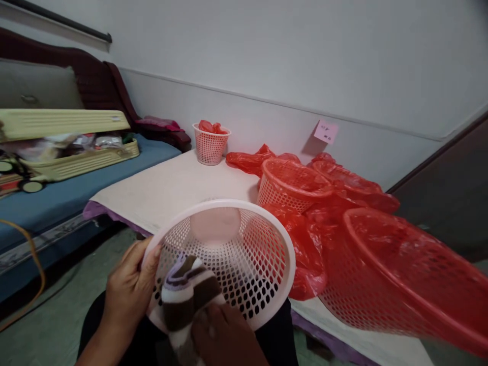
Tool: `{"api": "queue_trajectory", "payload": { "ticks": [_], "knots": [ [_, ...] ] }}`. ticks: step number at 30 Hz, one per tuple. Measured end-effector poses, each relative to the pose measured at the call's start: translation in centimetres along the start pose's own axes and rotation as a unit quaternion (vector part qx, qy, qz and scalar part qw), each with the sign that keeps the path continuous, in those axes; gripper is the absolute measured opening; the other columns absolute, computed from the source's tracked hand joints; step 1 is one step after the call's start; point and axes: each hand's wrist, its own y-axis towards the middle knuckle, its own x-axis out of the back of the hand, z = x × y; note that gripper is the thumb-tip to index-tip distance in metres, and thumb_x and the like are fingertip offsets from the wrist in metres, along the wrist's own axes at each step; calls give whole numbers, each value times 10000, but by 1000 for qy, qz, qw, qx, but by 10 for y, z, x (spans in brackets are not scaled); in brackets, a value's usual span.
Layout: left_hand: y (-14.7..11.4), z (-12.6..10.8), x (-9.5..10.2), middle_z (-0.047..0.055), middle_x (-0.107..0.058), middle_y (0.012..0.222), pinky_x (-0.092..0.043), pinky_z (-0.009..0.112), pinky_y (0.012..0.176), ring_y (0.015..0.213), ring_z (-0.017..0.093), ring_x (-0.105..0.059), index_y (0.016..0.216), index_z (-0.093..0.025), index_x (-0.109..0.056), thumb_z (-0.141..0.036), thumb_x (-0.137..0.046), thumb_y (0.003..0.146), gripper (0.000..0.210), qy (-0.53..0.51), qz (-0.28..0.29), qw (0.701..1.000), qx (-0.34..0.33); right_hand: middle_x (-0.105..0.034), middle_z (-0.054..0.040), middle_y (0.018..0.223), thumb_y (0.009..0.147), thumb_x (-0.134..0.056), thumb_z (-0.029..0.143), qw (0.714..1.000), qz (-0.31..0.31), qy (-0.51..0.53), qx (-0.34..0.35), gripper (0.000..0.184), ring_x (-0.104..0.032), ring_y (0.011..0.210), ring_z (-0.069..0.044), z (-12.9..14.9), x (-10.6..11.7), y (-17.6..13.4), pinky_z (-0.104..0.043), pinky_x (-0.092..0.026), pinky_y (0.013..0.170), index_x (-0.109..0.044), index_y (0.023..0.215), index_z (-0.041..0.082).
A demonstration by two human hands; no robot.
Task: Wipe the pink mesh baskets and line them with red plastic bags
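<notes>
Left hand (129, 282): basket rim (229, 204) | right hand (226, 333): cloth (179, 310) (brown-and-white striped)

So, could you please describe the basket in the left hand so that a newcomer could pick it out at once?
Find the pale table by the wall; at its near side, the left hand grips a basket by the rim. It opens toward the camera, a striped cloth partly hiding it. Unlike the other baskets, it has no red plastic in or over it.

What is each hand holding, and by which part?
The left hand grips the pale basket by the left of its rim; the right hand holds the striped cloth by its lower right side.
</notes>
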Motion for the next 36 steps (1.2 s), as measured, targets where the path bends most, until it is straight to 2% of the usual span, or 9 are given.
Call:
{"api": "queue_trajectory", "payload": {
  "ticks": [4, 8, 15, 20, 23, 26, 28, 32, 36],
  "knots": [
    [8, -9, -6, -21, -695, 962, -464, 236, 786, 871, 137, -637, 1114, -259, -676, -374, -539, 951, 242, -33, 32, 999, -16, -716, -137, 1054, 891, -630, 291, 993, -105, -51, -26, 304, -670, 851, -314, -2, -16, -4, -443, -577, 656, -622, 1188, 224],
    [11, -15, -8, -9, -679, 964, -447, 250, 821, 907, 144, -628, 1109, -251, -680, -390, -533, 953, 255, -56, 65, 996, -17, -716, -139, 1012, 905, -598, 223, 994, -90, -51, -38, 282, -670, 810, -285, -5, -21, 2, -419, -583, 648, -619, 1181, 176],
    [-14, -10, -6, -15, -653, 961, -442, 251, 824, 899, 148, -597, 1050, -256, -674, -504, -574, 906, 304, -123, 5, 981, 148, -700, -178, 1030, 852, -595, 198, 992, -124, 11, -17, 397, -661, 823, -308, 4, -10, 24, -437, -584, 646, -570, 1242, 126],
    [-46, -7, -12, 3, -706, 1106, -496, 267, 848, 992, 183, -647, 1176, -263, -646, -538, -556, 899, 402, -110, -4, 967, 228, -656, -152, 1063, 795, -596, 228, 968, -160, 176, -84, 456, -633, 908, -286, 21, 0, 55, -414, -567, 740, -552, 1242, 151],
    [-49, -4, -11, 9, -717, 1093, -521, 274, 832, 969, 189, -666, 1161, -258, -663, -504, -527, 920, 370, -82, -12, 978, 193, -630, -122, 1095, 812, -561, 220, 949, -136, 261, -109, 448, -620, 976, -256, 30, -1, 64, -378, -553, 810, -543, 1259, 192],
    [-42, 2, -7, 8, -700, 1023, -527, 265, 786, 907, 174, -660, 1145, -263, -670, -445, -506, 943, 317, -50, 5, 992, 111, -599, -110, 1209, 812, -594, 249, 952, -80, 282, -92, 594, -609, 1053, -232, 30, -9, 63, -336, -540, 869, -463, 1390, 228],
    [-36, 6, -5, 15, -688, 1047, -520, 269, 808, 948, 176, -654, 1172, -267, -659, -410, -490, 955, 310, -34, 15, 997, 67, -619, -83, 1188, 824, -633, 283, 968, -14, 230, -96, 553, -622, 1019, -226, 20, -15, 59, -315, -544, 841, -501, 1360, 260],
    [-30, 8, -7, 14, -676, 1087, -494, 278, 875, 1005, 176, -639, 1224, -273, -632, -356, -483, 966, 309, -19, 24, 999, 20, -677, -106, 1014, 902, -591, 204, 984, 62, 89, -144, 206, -640, 938, -282, -20, -20, 51, -393, -535, 803, -668, 1093, 215],
    [-27, 2, -11, 12, -671, 1058, -487, 273, 856, 978, 173, -635, 1232, -258, -627, -343, -500, 962, 310, -34, 33, 999, -6, -663, -126, 1063, 880, -564, 113, 970, 119, 8, -210, 276, -625, 978, -294, -49, -9, 46, -415, -511, 830, -670, 1117, 206]
  ]
}}
